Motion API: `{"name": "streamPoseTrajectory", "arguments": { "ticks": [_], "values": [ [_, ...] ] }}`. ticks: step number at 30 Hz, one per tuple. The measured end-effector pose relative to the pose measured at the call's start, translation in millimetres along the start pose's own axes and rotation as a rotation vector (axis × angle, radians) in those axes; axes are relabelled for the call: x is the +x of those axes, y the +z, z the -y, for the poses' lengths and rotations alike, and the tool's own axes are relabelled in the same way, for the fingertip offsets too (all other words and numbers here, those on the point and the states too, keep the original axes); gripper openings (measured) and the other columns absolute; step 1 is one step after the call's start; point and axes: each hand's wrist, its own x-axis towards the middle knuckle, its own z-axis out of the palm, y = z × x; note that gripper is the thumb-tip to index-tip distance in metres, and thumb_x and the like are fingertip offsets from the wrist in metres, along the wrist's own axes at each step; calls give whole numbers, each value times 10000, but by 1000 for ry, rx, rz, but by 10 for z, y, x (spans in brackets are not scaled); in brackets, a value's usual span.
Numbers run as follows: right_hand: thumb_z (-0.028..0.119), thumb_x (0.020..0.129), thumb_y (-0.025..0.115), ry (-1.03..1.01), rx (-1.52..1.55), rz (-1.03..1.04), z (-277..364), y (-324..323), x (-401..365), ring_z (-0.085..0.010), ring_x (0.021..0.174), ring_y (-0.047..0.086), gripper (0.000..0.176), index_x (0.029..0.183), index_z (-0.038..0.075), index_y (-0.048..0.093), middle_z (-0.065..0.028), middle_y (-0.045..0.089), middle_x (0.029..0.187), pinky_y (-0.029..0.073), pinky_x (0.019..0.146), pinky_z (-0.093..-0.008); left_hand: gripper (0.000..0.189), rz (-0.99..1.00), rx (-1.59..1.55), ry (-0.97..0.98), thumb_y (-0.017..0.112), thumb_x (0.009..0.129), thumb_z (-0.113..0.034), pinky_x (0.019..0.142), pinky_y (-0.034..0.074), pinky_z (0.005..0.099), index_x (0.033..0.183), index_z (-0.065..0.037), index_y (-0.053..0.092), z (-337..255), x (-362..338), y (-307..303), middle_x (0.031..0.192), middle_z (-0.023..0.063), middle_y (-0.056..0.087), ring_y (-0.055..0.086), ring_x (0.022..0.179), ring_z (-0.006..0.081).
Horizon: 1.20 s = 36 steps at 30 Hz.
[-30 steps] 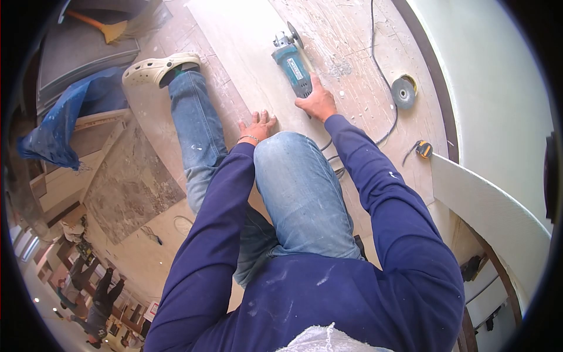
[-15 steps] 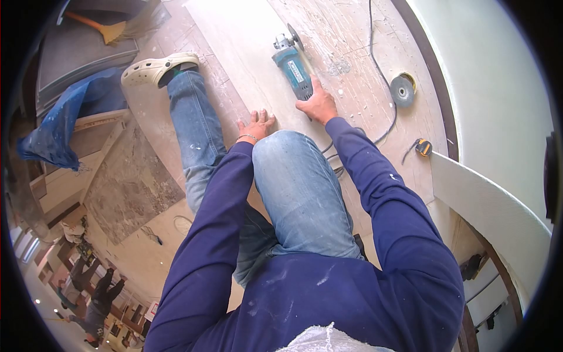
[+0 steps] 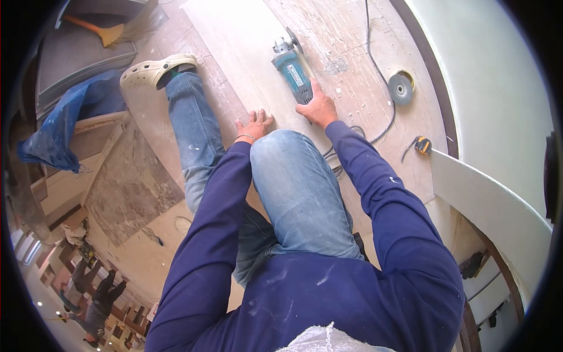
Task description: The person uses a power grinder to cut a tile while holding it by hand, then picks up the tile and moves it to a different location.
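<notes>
Right hand (image 3: 318, 108) gripped the rear of the angle grinder (image 3: 291, 64), its disc ahead on the tile (image 3: 246, 35); left hand (image 3: 253, 125) lay flat alongside, fingers spread.

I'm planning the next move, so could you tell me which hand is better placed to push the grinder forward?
Right, probably: the right hand is closed on the grinder; the left hand lies flat on the tile, off the tool.
</notes>
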Motion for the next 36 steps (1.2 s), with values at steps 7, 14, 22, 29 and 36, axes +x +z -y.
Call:
{"name": "streamPoseTrajectory", "arguments": {
  "ticks": [7, 14, 22, 29, 36],
  "values": [
    [365, 678, 698, 13, 11, 13, -41, 1, -44, -445, 1090, 651, 985, 1534, 76, 305, -315, 655, 1164, 500, 979, -456, 746, -4, 14, 0, 565, 962, -491, 1179, 123, 711, 1602, -333, 215, 1, 14, 9, 1701, 45, 83, 71, 1565, 304],
    [374, 683, 706, -2, 17, -5, -94, 27, -79, -444, 1088, 652, 977, 1527, 75, 316, -312, 656, 1159, 501, 975, -457, 746, -11, 6, 7, 562, 961, -501, 1176, 123, 717, 1601, -336, 215, 13, 12, 25, 1701, 44, 84, 75, 1564, 305],
    [367, 684, 716, -11, 48, -32, -149, 38, -186, -438, 1074, 657, 961, 1517, 72, 338, -303, 663, 1150, 508, 960, -457, 743, -21, 22, 9, 562, 960, -501, 1172, 130, 722, 1596, -324, 219, 13, 21, 33, 1700, 54, 89, 79, 1563, 316],
    [361, 679, 708, -28, 54, -69, -44, 29, -28, -432, 1055, 666, 933, 1504, 81, 373, -288, 679, 1126, 518, 939, -462, 783, -30, 40, 34, 550, 947, -546, 1142, 147, 752, 1602, -271, 223, 20, 4, 48, 1696, 88, 88, 76, 1561, 333],
    [360, 665, 692, -38, 43, -44, 318, -52, 390, -409, 1074, 668, 941, 1510, 90, 378, -269, 683, 1144, 519, 948, -439, 777, -118, 57, 56, 545, 939, -556, 1129, 154, 763, 1593, -263, 244, 85, 46, 177, 1692, 83, 119, 111, 1556, 339]
  ]
}}
